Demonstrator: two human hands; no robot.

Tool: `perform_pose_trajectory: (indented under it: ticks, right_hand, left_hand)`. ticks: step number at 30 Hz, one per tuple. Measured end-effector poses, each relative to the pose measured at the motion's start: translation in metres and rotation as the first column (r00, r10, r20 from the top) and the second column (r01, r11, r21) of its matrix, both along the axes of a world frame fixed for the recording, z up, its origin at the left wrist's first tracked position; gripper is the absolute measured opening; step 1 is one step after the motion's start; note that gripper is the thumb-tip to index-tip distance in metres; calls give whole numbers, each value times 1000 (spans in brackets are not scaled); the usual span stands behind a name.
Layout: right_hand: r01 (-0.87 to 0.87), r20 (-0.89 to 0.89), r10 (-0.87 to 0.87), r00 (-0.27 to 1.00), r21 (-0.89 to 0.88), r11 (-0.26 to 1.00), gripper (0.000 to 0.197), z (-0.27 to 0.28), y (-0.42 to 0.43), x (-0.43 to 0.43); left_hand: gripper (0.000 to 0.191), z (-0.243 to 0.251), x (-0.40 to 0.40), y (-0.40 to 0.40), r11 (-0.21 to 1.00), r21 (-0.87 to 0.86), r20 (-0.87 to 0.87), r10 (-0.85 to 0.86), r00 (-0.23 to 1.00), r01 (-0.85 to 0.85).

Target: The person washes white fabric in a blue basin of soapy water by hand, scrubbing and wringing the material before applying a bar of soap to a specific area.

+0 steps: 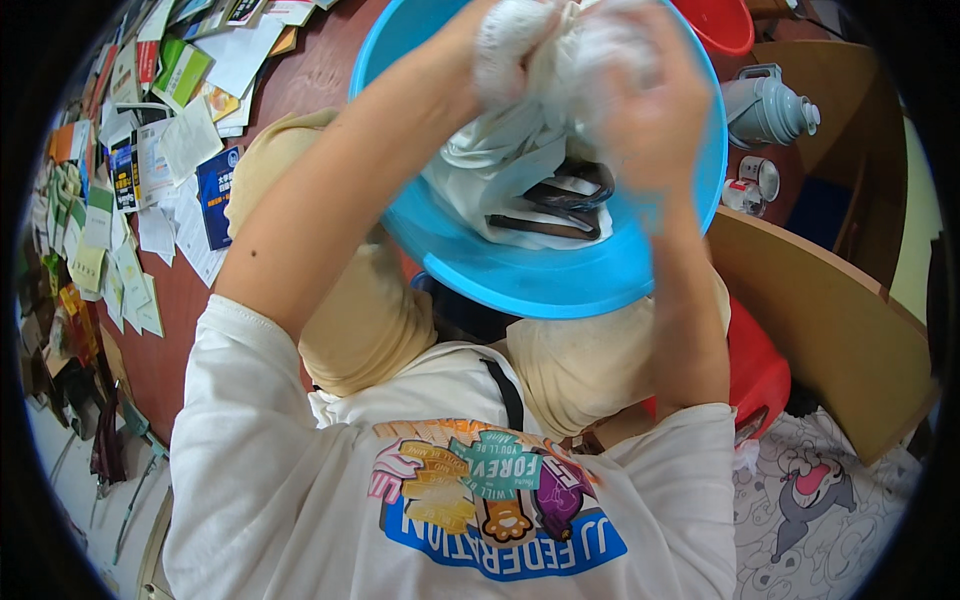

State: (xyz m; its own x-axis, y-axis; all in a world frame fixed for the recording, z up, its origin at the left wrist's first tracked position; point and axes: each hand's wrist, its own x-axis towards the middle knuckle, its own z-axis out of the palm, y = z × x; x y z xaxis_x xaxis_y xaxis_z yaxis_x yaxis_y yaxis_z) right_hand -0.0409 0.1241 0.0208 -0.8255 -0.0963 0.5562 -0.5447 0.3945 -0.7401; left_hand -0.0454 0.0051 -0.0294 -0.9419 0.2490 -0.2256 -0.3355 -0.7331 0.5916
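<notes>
A blue plastic basin (540, 281) stands in front of me, between and above my knees. White wet-looking cloth (487, 172) with dark brown printed or trimmed parts lies in it and rises up to my hands. My left hand (517, 52), coated with white suds, is closed on a bunch of this cloth near the top edge of the view. Beside it my right hand (645, 112) is blurred by motion and also grips the bunched cloth, with foam over its fingers. Which hand is which is read from the arms alone.
Books and papers (180, 71) cover the reddish table at the left. At the right are a grey-blue thermos (769, 109), clear plastic containers (746, 195), a red basin (724, 22), a curved wooden panel (810, 315) and a red stool or container (754, 360).
</notes>
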Motion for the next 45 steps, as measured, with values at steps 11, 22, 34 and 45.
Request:
perform_pose_trajectory:
  ticks: [11,22,34,45]
  right_hand:
    - [-56,-287,94,953,139,989,15,-27,-7,5]
    - [-93,-175,168,970,369,925,16,-32,13,-1]
    - [205,408,894,186,-906,371,24,-21,118,-112]
    - [198,571,718,398,-817,541,33,-2,101,-81]
  left_hand:
    - [25,-31,4,25,986,106,133,114,985,-128]
    - [15,-5,15,24,982,-67,36,178,983,-175]
    - [69,-14,10,15,249,-968,-116,-568,815,35]
    - [40,16,17,0,954,-231,156,-156,975,189]
